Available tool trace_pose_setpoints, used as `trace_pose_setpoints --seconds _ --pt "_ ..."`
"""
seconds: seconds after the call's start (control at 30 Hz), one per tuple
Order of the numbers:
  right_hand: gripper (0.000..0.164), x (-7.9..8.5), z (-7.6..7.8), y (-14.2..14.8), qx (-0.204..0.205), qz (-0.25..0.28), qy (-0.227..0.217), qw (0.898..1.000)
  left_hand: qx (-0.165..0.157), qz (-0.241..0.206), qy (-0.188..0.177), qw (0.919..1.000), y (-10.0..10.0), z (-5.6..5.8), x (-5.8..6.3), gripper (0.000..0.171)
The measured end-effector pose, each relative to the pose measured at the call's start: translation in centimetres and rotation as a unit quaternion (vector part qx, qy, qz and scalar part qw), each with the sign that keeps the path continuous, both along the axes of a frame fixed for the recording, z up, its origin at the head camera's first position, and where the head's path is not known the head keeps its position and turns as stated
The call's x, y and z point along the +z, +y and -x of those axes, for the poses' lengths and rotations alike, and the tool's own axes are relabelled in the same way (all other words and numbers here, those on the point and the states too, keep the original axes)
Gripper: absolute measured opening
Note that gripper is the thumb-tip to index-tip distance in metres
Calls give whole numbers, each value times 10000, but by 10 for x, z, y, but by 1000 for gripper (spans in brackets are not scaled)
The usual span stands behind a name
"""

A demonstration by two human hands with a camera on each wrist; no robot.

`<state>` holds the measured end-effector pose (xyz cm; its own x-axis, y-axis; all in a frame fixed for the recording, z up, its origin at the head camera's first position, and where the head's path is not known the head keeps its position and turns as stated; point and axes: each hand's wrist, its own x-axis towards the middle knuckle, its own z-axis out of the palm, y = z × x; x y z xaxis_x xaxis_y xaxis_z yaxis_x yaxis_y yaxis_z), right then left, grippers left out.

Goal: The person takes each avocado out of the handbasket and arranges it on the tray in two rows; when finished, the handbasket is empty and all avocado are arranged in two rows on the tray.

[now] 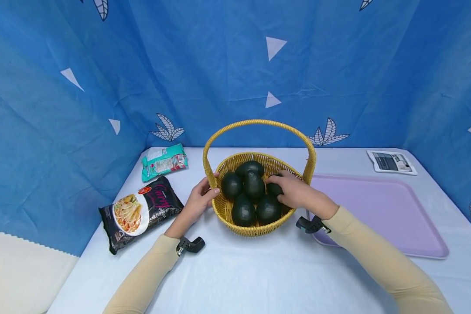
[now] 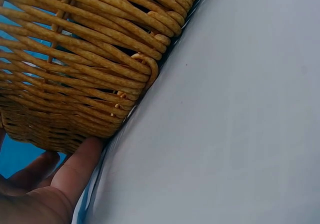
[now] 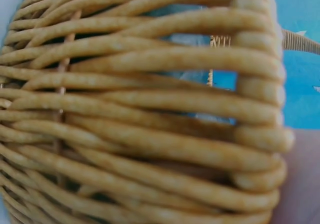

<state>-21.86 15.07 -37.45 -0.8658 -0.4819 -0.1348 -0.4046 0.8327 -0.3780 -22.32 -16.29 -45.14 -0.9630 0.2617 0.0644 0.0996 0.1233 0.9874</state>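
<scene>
A yellow wicker basket (image 1: pixel 255 230) with a tall arched handle stands on the white-covered table, holding several dark green avocados (image 1: pixel 244 210). My left hand (image 1: pixel 199 198) holds the basket's left side, thumb at the rim. From the left wrist view, that hand's thumb (image 2: pixel 80 169) meets the woven wall (image 2: pixel 90 49). Reaching over the right rim, my right hand (image 1: pixel 294 190) grips an avocado (image 1: pixel 274 189) at the right of the pile; its palm side is hidden. The woven wall (image 3: pixel 150 104) fills most of the right wrist view and hides those fingers.
A lilac tray (image 1: pixel 373 209) lies right of the basket, with a small white-framed printed pack (image 1: pixel 391 162) behind it. On the left are a black curry noodle packet (image 1: pixel 141 209) and a teal packet (image 1: pixel 165 161). Blue curtain (image 1: pixel 235 78) closes off the back and sides.
</scene>
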Motion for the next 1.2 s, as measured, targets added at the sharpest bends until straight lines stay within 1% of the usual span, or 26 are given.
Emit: trace_pose_setpoints --seconds 0.23,0.57,0.77,0.9,1.03,1.2 --pt "52 -2 -2 1 -42 92 97 9999 -13 -130 -88 9999 2 0 0 57" --pt "54 -2 -2 2 -105 357 237 9990 0 -181 18 9998 3 0 0 57" --pt "55 1 -5 2 -169 374 246 9989 -20 -51 59 10000 2 1 -1 57" --pt "56 4 -7 1 -277 454 231 9983 -13 -102 54 9999 2 1 -1 57" --pt "57 10 -9 1 -376 649 240 9969 -23 -179 29 9998 2 0 -1 57" --pt "57 15 -14 3 -323 944 340 9944 -25 -213 19 9998 1 1 -1 57"
